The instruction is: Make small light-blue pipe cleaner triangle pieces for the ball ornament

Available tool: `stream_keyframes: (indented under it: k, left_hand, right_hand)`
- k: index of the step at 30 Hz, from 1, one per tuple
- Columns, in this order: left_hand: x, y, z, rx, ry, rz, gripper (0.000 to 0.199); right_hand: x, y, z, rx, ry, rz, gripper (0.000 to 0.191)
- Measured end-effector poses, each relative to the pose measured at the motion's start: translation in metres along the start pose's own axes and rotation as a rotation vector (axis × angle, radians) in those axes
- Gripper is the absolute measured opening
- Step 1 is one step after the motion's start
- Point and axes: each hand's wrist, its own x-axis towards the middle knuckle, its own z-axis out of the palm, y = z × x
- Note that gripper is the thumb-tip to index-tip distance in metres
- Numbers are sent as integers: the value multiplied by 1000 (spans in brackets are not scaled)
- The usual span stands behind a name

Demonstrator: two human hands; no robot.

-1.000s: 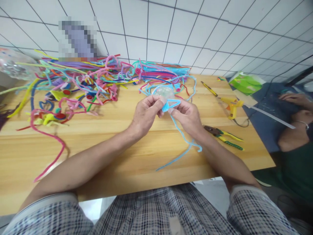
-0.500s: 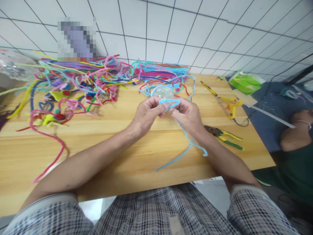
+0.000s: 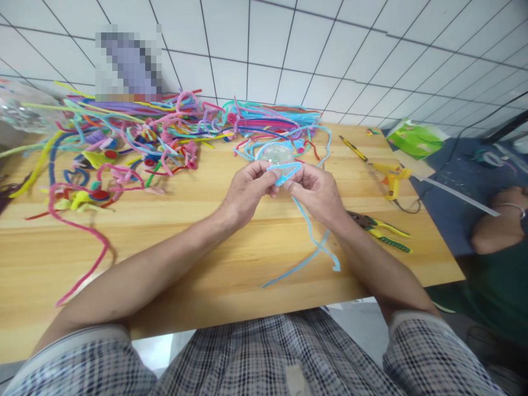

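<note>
Between my two hands is a light blue pipe cleaner [image 3: 292, 169], bent into a narrow pointed loop. My left hand [image 3: 252, 187] pinches its left part between thumb and fingers. My right hand [image 3: 315, 190] grips its right side, and a long blue tail hangs from there toward the table's front. Just behind my fingers sits a clear round object [image 3: 277, 155], its lower part hidden by the hands. Another light blue pipe cleaner [image 3: 289, 272] lies on the wood and crosses the hanging tail.
Many coloured pipe cleaners [image 3: 136, 132] are heaped at the back left of the wooden table [image 3: 198, 280]. At the right lie a yellow utility knife [image 3: 353, 148], a yellow glue gun [image 3: 391, 179] and green-yellow pliers [image 3: 381, 230]. Another person's arm [image 3: 501, 220] shows at far right.
The bent loop has tilted, its right end now higher and its lower part shifted left. The hanging tail has swung slightly left. Both hands keep their grip.
</note>
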Motion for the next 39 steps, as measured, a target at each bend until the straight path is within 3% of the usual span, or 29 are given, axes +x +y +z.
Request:
stream_keyframes:
  k: [5, 8, 10, 13, 15, 18, 21, 25, 29, 34, 39]
  left_hand:
    - [1, 1, 0, -56, -34, -66, 18]
    - [0, 0, -3, 2, -63, -52, 23]
    - [-2, -1, -5, 140, -28, 72, 23]
    - [-5, -5, -11, 485, 44, 452, 37]
    - [-6, -9, -14, 741, 2, 677, 45]
    - [-7, -18, -20, 1015, -114, 833, 39]
    - [-4, -25, -24, 1056, -147, 903, 30]
    - [-4, -21, -23, 923, -109, 813, 18]
    - [-6, -9, -13, 651, -12, 544, 7]
    - [-4, -3, -5, 273, 12, 209, 22]
    - [-4, -4, -2, 207, -18, 68, 37]
  right_hand:
    - [2, -6, -5, 45, -68, 22, 39]
    - [1, -11, -8, 64, -81, 88, 33]
    - [0, -13, -9, 75, -63, 131, 24]
    - [0, -13, -9, 105, -32, 161, 16]
    - [2, -11, -9, 128, -29, 181, 11]
    - [4, -7, -10, 185, -69, 229, 7]
    - [5, -8, -10, 250, -117, 260, 11]
    - [8, -11, -11, 258, -192, 308, 29]
    - [8, -12, -12, 221, -104, 240, 39]
    - [2, -14, -13, 35, 68, -48, 25]
    - [1, -13, -11, -18, 60, -79, 37]
